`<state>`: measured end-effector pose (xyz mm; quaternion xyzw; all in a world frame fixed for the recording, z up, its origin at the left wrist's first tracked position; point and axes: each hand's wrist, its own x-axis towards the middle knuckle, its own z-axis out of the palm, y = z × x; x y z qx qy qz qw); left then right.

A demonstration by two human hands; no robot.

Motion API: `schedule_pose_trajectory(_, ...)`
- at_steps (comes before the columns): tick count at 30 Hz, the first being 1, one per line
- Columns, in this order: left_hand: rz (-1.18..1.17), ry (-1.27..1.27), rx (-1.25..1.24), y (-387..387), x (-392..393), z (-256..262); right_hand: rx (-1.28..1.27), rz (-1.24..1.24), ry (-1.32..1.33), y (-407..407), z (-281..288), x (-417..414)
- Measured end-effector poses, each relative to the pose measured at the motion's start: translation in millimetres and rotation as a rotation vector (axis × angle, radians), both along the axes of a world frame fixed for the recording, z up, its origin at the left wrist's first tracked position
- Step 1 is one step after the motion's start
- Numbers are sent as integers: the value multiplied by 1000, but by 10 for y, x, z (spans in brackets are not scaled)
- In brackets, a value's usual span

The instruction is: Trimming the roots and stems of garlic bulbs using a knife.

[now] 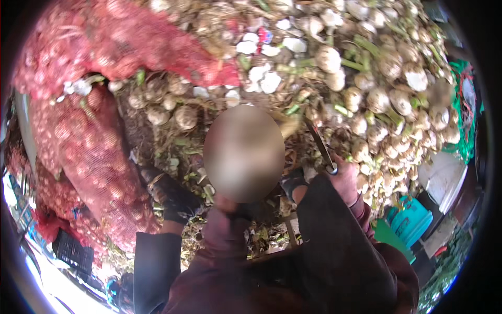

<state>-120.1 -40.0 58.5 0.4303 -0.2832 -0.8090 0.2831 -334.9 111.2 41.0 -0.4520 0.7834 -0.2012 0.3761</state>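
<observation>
My right hand is closed around the handle of a knife, whose long blade slants up and to the left. Only the wrist end of my left hand shows; a blurred oval hides its fingers and anything in them. Dry, tan leaves stick out at the upper right of that oval. Beyond both hands spreads a large heap of dirty, pale garlic or onion bulbs, some with cut green stalks. White bulbs or pieces lie at the upper middle among dry leaves.
Full red mesh sacks of bulbs lie at the left, and another red mesh reaches across the upper left. My feet, in dark footwear, rest on leafy debris. A turquoise container and green netting are at the right, a black crate lower left.
</observation>
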Motion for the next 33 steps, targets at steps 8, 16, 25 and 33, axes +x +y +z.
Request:
schedule_pose_trajectory(8, -12, -859, -1101, -69, -298, 486, 119, -300, -248, -163, -29, 220)
schedule_pose_trajectory(16, -315, -1856, -881, -468, 1169, -987, 170, -294, -357, -309, 6, 454)
schedule_pose_trajectory(25, -101, -1005, -890, -103, 543, -249, 207, -277, -247, -779, 315, 725)
schedule_pose_trajectory(33, -125, -208, -200, 406, 279, -485, -73, 334, -56, -691, 213, 489)
